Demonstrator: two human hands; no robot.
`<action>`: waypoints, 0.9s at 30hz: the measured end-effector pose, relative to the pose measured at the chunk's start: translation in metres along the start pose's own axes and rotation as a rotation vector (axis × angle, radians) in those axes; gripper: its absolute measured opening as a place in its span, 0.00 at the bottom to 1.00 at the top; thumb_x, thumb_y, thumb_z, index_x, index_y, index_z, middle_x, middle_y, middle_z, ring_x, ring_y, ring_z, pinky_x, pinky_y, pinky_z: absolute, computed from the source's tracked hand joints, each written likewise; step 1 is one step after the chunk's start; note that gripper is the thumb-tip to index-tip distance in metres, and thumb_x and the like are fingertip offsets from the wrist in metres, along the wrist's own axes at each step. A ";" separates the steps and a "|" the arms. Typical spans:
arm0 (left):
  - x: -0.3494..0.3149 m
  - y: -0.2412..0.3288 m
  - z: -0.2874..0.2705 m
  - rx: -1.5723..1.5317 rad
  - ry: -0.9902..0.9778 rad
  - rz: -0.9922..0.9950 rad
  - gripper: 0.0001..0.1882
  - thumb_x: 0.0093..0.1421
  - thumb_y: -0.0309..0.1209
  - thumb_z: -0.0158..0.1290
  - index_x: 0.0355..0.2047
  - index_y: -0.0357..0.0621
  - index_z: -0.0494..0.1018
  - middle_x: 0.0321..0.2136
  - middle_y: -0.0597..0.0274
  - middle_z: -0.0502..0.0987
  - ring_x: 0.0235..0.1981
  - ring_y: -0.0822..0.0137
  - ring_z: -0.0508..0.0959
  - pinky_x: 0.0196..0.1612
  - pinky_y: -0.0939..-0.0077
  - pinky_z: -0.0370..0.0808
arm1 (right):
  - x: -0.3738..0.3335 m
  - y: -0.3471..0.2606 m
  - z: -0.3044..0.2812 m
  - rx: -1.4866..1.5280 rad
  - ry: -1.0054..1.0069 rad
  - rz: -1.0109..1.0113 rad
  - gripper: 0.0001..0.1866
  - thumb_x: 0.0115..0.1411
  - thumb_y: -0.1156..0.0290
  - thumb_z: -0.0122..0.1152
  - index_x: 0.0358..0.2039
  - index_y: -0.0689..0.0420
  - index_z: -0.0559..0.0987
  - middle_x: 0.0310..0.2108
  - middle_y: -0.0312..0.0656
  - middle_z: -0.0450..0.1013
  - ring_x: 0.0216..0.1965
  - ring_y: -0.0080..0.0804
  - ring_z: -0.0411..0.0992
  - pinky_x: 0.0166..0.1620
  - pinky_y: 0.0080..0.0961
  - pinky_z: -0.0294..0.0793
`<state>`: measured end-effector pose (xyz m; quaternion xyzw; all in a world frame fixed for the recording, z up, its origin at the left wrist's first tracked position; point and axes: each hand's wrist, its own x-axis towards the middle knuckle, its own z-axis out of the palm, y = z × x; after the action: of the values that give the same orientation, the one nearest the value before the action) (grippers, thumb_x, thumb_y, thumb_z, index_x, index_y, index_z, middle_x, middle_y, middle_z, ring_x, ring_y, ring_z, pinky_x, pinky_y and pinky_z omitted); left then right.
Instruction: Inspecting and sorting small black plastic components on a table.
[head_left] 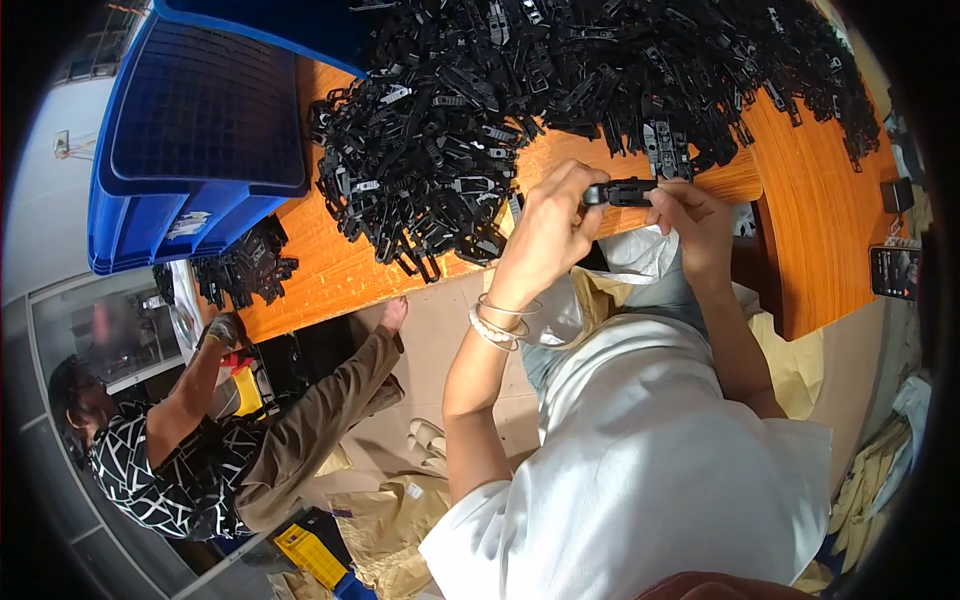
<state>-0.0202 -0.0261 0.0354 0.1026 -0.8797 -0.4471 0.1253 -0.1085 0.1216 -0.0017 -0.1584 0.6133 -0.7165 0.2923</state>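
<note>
A small, long black plastic part [628,193] is held level above the table's front edge, between my two hands. My left hand [553,222], with bangles on its wrist, grips the rounded left end. On the other end, the fingers of my right hand [697,222] are closed in a pinch. Just beyond my hands lies a big heap of similar black plastic parts [430,150], some with grey faces, on the orange-brown wooden table [570,152]. A few grey-and-black parts [665,148] lie together right behind the held one.
Blue plastic crates [205,110] stand at the table's left. Past them sits a smaller pile of black parts [245,265], where another person [170,450] works with a gloved hand. A phone [893,271] is at the far right. Brown sacks [390,530] lie on the floor.
</note>
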 end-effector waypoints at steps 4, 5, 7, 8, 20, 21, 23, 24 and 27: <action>-0.007 -0.003 0.007 -0.440 0.035 -0.190 0.18 0.49 0.20 0.49 0.42 0.31 0.66 0.33 0.54 0.72 0.29 0.70 0.74 0.34 0.79 0.69 | -0.003 -0.002 0.005 -0.008 0.046 -0.038 0.04 0.51 0.77 0.53 0.26 0.65 0.75 0.19 0.35 0.68 0.19 0.14 0.60 0.23 0.11 0.58; -0.009 -0.006 0.010 -0.441 0.035 -0.190 0.18 0.49 0.20 0.49 0.42 0.31 0.66 0.33 0.54 0.72 0.29 0.70 0.74 0.34 0.79 0.69 | -0.003 -0.004 0.006 -0.011 0.049 -0.073 0.04 0.51 0.78 0.53 0.25 0.65 0.75 0.20 0.35 0.67 0.20 0.14 0.61 0.23 0.11 0.58; -0.012 -0.006 0.012 -1.084 0.079 -0.525 0.16 0.52 0.21 0.48 0.42 0.29 0.66 0.33 0.54 0.73 0.31 0.71 0.74 0.37 0.81 0.70 | -0.003 -0.006 0.008 -0.032 0.029 -0.111 0.03 0.49 0.79 0.55 0.25 0.65 0.75 0.21 0.34 0.67 0.22 0.13 0.63 0.25 0.10 0.59; -0.011 -0.013 0.024 -1.309 0.168 -0.412 0.12 0.54 0.21 0.46 0.39 0.28 0.67 0.31 0.54 0.73 0.31 0.69 0.74 0.38 0.80 0.71 | -0.002 -0.006 0.009 -0.053 0.007 -0.149 0.02 0.48 0.80 0.57 0.25 0.65 0.75 0.22 0.33 0.67 0.24 0.13 0.65 0.26 0.09 0.61; -0.015 -0.010 0.014 -0.880 0.001 -0.370 0.05 0.50 0.24 0.53 0.25 0.33 0.71 0.23 0.67 0.70 0.21 0.80 0.66 0.26 0.86 0.65 | -0.003 0.002 0.018 -0.033 -0.064 -0.145 0.05 0.46 0.78 0.60 0.21 0.63 0.72 0.23 0.32 0.67 0.23 0.14 0.63 0.27 0.12 0.62; -0.015 -0.010 0.012 -0.879 0.006 -0.370 0.05 0.50 0.24 0.53 0.25 0.33 0.71 0.23 0.67 0.70 0.21 0.80 0.66 0.26 0.86 0.65 | -0.002 0.001 0.021 -0.032 -0.068 -0.146 0.05 0.46 0.78 0.60 0.21 0.63 0.72 0.23 0.32 0.67 0.23 0.14 0.63 0.27 0.12 0.62; -0.015 -0.010 0.009 -0.872 -0.013 -0.358 0.04 0.50 0.24 0.52 0.24 0.34 0.71 0.21 0.68 0.70 0.21 0.81 0.66 0.23 0.87 0.64 | -0.001 -0.002 0.024 0.107 -0.042 -0.060 0.03 0.47 0.80 0.56 0.22 0.63 0.71 0.27 0.34 0.64 0.25 0.15 0.62 0.26 0.11 0.59; -0.014 -0.010 0.008 -0.871 -0.011 -0.356 0.04 0.50 0.24 0.52 0.24 0.34 0.71 0.21 0.68 0.70 0.21 0.81 0.66 0.23 0.87 0.64 | -0.001 -0.001 0.022 0.107 -0.044 -0.061 0.03 0.47 0.80 0.56 0.22 0.63 0.71 0.27 0.34 0.64 0.25 0.15 0.62 0.26 0.11 0.59; -0.013 -0.013 0.008 -0.907 -0.052 -0.339 0.05 0.51 0.25 0.51 0.22 0.36 0.71 0.17 0.70 0.68 0.19 0.81 0.65 0.20 0.88 0.61 | -0.001 -0.001 0.016 0.075 -0.140 0.043 0.04 0.49 0.79 0.54 0.28 0.64 0.71 0.26 0.35 0.66 0.22 0.16 0.63 0.25 0.11 0.60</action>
<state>-0.0095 -0.0233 0.0185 0.1685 -0.5698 -0.8020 0.0609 -0.0987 0.1094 0.0022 -0.1840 0.5672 -0.7198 0.3554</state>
